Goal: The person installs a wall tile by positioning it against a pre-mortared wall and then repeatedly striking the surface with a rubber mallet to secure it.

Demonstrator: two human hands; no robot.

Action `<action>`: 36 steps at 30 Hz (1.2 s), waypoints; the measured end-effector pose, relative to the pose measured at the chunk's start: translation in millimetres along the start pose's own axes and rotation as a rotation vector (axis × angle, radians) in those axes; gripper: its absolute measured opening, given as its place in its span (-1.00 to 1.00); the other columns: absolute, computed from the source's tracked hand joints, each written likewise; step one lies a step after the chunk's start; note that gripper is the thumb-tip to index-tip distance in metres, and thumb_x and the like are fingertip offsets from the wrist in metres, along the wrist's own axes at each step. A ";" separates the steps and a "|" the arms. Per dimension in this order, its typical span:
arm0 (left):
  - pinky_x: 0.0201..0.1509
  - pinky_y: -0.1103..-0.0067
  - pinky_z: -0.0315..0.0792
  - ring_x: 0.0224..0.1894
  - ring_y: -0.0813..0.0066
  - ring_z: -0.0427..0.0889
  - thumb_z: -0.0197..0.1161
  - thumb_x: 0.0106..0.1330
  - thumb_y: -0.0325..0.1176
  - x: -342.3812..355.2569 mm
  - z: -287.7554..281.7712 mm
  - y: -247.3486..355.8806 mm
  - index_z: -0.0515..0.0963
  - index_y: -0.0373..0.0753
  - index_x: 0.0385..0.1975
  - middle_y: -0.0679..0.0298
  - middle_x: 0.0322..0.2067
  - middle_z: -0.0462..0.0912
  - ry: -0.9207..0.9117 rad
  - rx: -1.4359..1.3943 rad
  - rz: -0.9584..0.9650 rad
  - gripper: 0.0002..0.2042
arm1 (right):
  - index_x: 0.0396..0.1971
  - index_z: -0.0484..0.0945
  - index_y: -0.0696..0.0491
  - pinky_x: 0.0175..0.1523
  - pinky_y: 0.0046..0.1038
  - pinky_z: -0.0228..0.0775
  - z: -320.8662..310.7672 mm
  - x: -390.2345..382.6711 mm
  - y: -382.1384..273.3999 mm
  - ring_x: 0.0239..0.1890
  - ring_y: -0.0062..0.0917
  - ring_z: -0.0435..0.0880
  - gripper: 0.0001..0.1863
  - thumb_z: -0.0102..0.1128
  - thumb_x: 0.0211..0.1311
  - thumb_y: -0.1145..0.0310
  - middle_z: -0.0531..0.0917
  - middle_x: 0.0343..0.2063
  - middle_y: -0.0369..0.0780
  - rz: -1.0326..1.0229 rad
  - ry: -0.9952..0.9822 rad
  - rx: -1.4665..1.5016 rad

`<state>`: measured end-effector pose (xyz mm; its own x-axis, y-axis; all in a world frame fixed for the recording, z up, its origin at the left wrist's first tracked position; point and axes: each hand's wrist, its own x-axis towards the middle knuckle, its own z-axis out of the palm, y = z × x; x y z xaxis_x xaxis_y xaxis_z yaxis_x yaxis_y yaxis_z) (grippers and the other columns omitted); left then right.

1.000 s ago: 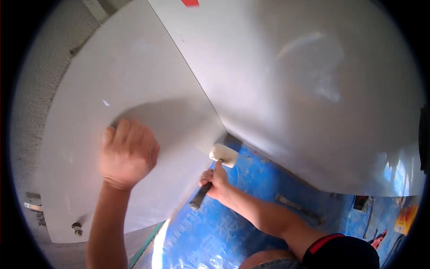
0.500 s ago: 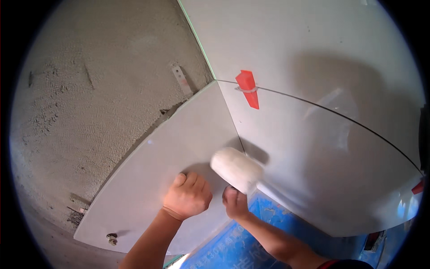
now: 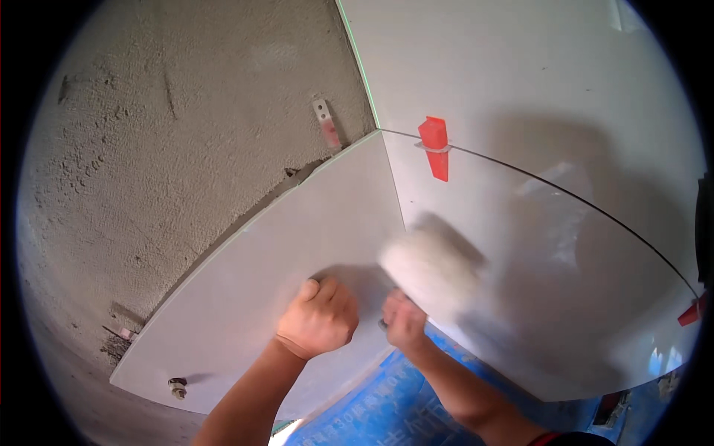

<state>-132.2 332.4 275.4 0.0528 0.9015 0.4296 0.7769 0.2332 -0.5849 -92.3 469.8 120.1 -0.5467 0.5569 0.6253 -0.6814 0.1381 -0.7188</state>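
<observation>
My right hand (image 3: 405, 320) is wrapped round the handle of a white mallet (image 3: 431, 271). The mallet's thick head is smeared by motion, close to the corner where two tiled walls meet. To its left, my left hand (image 3: 318, 316) is closed in a fist against the large pale wall tile (image 3: 245, 305). Whatever its fingers may hold is hidden against the tile. This tile stands against the rough wall, its top edge leaving a dark gap behind it. A red levelling wedge (image 3: 434, 149) sits in a clip across the joint of the right-hand wall tiles (image 3: 506, 215).
Bare grey mortar wall (image 3: 201, 111) rises above the left tile, with a perforated metal strip (image 3: 326, 123) fixed to it. A pipe fitting (image 3: 178, 387) pokes through the tile at lower left. Blue printed sheeting (image 3: 372, 409) covers the floor. Another red wedge (image 3: 693, 311) is at far right.
The mallet and my right hand have shifted to the right. My left hand stays closed at the tile. The whole view has swung slightly, so the walls sit a little further right.
</observation>
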 end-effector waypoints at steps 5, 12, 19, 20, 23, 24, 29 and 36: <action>-0.30 0.51 0.22 -0.49 0.43 0.39 0.25 -0.17 -0.34 -3.1 -2.4 0.6 0.41 -0.09 -0.75 0.37 -0.65 0.34 -0.025 0.042 -0.001 -0.87 | -0.49 0.19 0.09 -0.62 -0.58 0.09 -1.9 4.9 -37.0 -0.72 -0.67 0.24 -0.72 -0.24 0.47 0.32 0.25 -0.73 -0.34 -0.075 0.033 0.271; -0.32 0.48 0.22 -0.50 0.42 0.39 0.24 -0.19 -0.36 2.2 -0.3 3.2 0.40 -0.07 -0.76 0.37 -0.64 0.35 0.044 0.004 -0.003 -0.87 | -0.31 0.32 0.19 -0.59 -0.50 0.14 -5.6 2.5 -11.1 -0.70 -0.58 0.28 -0.80 -0.28 0.43 0.40 0.35 -0.72 -0.29 -0.170 -0.029 -0.046; -0.31 0.44 0.23 -0.48 0.37 0.38 0.23 -0.15 -0.40 2.3 17.1 11.8 0.35 -0.10 -0.74 0.34 -0.63 0.33 0.026 -0.029 -0.089 -0.85 | -0.59 0.43 0.19 -0.46 -0.24 0.26 -25.8 -52.4 -25.5 -0.65 -0.23 0.43 -0.44 -0.09 0.44 0.00 0.44 -0.72 -0.04 0.443 -0.116 -0.180; -0.31 0.44 0.23 -0.48 0.37 0.38 0.23 -0.15 -0.40 -5.1 13.8 15.7 0.35 -0.10 -0.74 0.34 -0.63 0.33 0.003 -0.048 -0.086 -0.85 | -0.59 0.43 0.19 -0.46 -0.24 0.26 -30.1 -76.8 -31.8 -0.65 -0.23 0.43 -0.44 -0.09 0.44 0.00 0.44 -0.72 -0.04 0.472 -0.109 -0.176; -0.23 0.40 0.27 -0.41 0.29 0.42 0.25 -0.11 -0.45 -3.7 2.3 25.6 0.35 -0.17 -0.70 0.29 -0.59 0.38 0.013 -0.089 -0.184 -0.83 | -0.62 0.39 0.08 -0.57 -0.32 0.19 -59.0 -161.6 -37.5 -0.73 -0.48 0.34 -0.36 -0.18 0.42 -0.19 0.38 -0.78 -0.23 1.010 -0.239 -0.201; -0.23 0.40 0.27 -0.41 0.29 0.42 0.25 -0.11 -0.45 -4.8 -2.5 34.6 0.35 -0.17 -0.70 0.29 -0.59 0.38 0.019 -0.085 -0.179 -0.83 | -0.66 0.35 0.00 -0.67 -0.42 0.12 -75.8 -195.7 -38.2 -0.81 -0.61 0.28 -0.38 -0.18 0.42 -0.22 0.34 -0.81 -0.35 1.191 -0.238 -0.052; -0.34 0.36 0.27 -0.51 0.23 0.39 0.25 0.05 -0.52 -97.6 -32.3 114.6 0.40 -0.23 -0.67 0.23 -0.63 0.40 -0.010 -0.329 -0.700 -0.84 | -0.67 0.34 0.00 -0.70 -0.45 0.10 -115.9 -304.2 -100.8 -0.86 -0.59 0.23 -0.36 -0.19 0.40 -0.25 0.26 -0.83 -0.36 1.454 -0.203 0.000; -0.51 0.38 0.23 -0.63 0.37 0.31 0.14 0.34 -0.36 -276.3 -34.3 191.3 0.38 -0.39 -0.65 0.13 -0.69 0.38 0.056 -0.092 -1.710 -0.68 | -0.67 0.35 0.02 -0.67 -0.42 0.19 -141.1 -313.1 -106.9 -0.83 -0.56 0.30 -0.35 -0.18 0.41 -0.24 0.33 -0.83 -0.28 1.555 -0.353 0.056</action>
<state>23.4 115.4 68.5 -0.7944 -0.3459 0.4993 -0.0014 0.8231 0.5680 220.4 396.2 -41.7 -0.7702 -0.0896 -0.6314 0.6101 -0.3917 -0.6887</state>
